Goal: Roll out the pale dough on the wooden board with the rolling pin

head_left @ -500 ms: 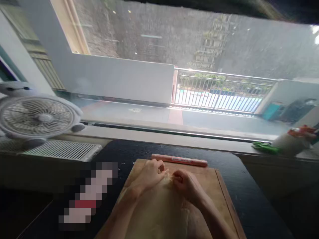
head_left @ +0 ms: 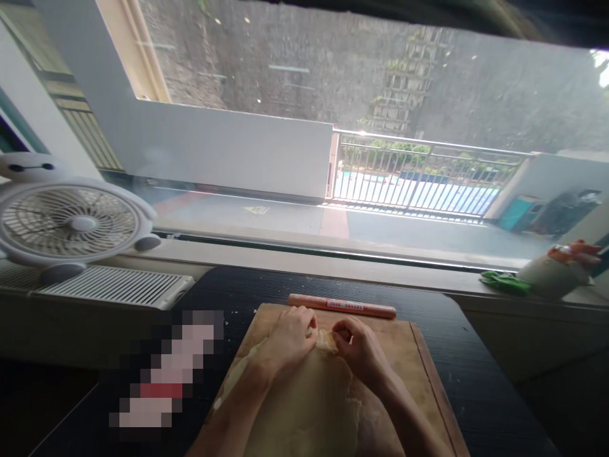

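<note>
A thin, pale sheet of rolled dough (head_left: 304, 406) with ragged edges covers much of a wooden cutting board (head_left: 404, 374). At the sheet's far edge, my left hand (head_left: 297, 330) is closed, its fingertips pinching the dough. Just to the right, my right hand (head_left: 359, 346) pinches the same edge between thumb and curled fingers. A short strip of dough spans the small gap between the two hands. Beyond the board's far edge lies a wooden rolling pin (head_left: 309, 303) with a red and white label. My forearms hide parts of the sheet's sides.
The board stands on a black table (head_left: 480, 368), with a pixelated patch to its left. A white fan (head_left: 80, 222) sits over a slatted white unit (head_left: 124, 285) at the left. On the sill at the right are a green cloth (head_left: 504, 283) and a pale pot (head_left: 547, 276). A window faces me.
My hands have shifted slightly at the dough's far edge, and the right one has moved a little up and right. The strip between them looks wider. The rolling pin has turned slightly.
</note>
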Tool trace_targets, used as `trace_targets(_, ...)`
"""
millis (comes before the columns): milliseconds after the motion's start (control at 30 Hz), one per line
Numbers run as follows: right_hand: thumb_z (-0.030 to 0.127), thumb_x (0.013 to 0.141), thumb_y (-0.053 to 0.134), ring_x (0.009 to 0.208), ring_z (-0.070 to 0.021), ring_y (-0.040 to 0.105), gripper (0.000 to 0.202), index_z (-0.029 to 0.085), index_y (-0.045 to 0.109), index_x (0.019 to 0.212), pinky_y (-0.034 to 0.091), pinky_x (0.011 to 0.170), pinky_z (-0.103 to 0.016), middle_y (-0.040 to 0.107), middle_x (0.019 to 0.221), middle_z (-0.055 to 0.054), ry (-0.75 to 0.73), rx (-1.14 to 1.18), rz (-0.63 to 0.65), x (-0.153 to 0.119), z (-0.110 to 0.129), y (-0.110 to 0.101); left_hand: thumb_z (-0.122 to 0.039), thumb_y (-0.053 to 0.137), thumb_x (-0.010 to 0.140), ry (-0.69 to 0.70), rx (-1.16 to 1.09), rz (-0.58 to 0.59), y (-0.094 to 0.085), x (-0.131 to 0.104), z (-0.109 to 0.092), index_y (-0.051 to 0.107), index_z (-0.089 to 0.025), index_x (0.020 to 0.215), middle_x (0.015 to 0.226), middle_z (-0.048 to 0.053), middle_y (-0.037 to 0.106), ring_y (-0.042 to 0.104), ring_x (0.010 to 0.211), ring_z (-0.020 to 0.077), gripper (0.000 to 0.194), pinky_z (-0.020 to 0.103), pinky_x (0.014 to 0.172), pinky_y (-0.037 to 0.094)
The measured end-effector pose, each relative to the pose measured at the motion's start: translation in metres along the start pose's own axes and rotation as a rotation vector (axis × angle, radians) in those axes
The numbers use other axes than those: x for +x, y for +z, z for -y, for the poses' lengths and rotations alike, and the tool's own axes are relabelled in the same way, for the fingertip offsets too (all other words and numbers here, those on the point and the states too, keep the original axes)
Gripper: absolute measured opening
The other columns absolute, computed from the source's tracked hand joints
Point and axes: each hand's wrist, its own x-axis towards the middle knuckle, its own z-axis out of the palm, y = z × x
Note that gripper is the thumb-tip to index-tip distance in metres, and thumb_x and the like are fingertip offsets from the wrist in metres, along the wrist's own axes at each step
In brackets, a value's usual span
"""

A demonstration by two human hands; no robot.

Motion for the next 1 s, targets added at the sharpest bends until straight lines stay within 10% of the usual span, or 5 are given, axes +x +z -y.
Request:
trace_targets(300, 0.019, 0.083, 0.049, 0.079, -0.0144, 0.056, 0.016, 0.022, 0.061, 0.093, 0.041, 0.070, -0.024, 0.063, 0.088, -0.002, 0.011, -0.051, -0.050, 0.000, -0.010, 0.008, -0.031, 0.048, 0.076, -0.079, 0.090, 0.008, -0.001, -0.002, 0.000, 0.056, -0.018, 0.083, 0.090, 0.006, 0.057, 0.053, 0.088, 0.0208, 0.016, 0.030, 0.077, 0.037)
trace_targets(500, 0.019, 0.082, 0.054, 0.104, -0.0195, 0.048, 0.027, 0.022, 0.058, 0.109, 0.037, 0.091, -0.032, 0.056, 0.113, -0.006, -0.217, -0.130, -0.127, 0.001, 0.007, 0.001, -0.036, 0.045, 0.080, -0.126, -0.165, 0.220, -0.019, -0.003, 0.003, 0.059, -0.019, 0.073, 0.071, 0.000, 0.061, 0.056, 0.068, 0.0154, 0.023, 0.024, 0.061, 0.035)
trace_targets(633, 0.019, 0.081, 0.058, 0.091, -0.0158, 0.053, 0.026, 0.025, 0.060, 0.106, 0.039, 0.082, -0.027, 0.060, 0.100, -0.002, -0.308, -0.071, 0.098, -0.002, 0.020, 0.014, -0.037, 0.045, 0.082, -0.073, -0.334, 0.196, -0.029, -0.003, 0.003, 0.062, -0.024, 0.091, 0.077, -0.003, 0.064, 0.059, 0.072, 0.0130, 0.023, 0.021, 0.063, 0.038)
trace_targets(767, 0.021, 0.086, 0.052, 0.080, -0.0137, 0.052, 0.014, 0.022, 0.065, 0.081, 0.037, 0.073, -0.024, 0.059, 0.081, 0.000, -0.236, -0.079, 0.034, 0.000, 0.018, 0.018, -0.039, 0.051, 0.078, -0.133, -0.250, 0.074, -0.031, -0.006, 0.015, 0.062, -0.024, 0.100, 0.087, -0.001, 0.066, 0.060, 0.081, 0.0153, 0.029, 0.022, 0.071, 0.039)
trace_targets(1000, 0.029, 0.079, 0.059, 0.067, -0.0115, 0.051, 0.010, 0.021, 0.062, 0.075, 0.032, 0.060, -0.022, 0.058, 0.077, 0.001, -0.106, -0.181, 0.172, -0.003, 0.012, -0.012, -0.050, 0.048, 0.077, -0.399, 0.004, 0.136, -0.043, -0.023, 0.040, 0.064, -0.021, 0.077, 0.077, 0.004, 0.066, 0.061, 0.073, 0.0200, 0.034, 0.026, 0.061, 0.037)
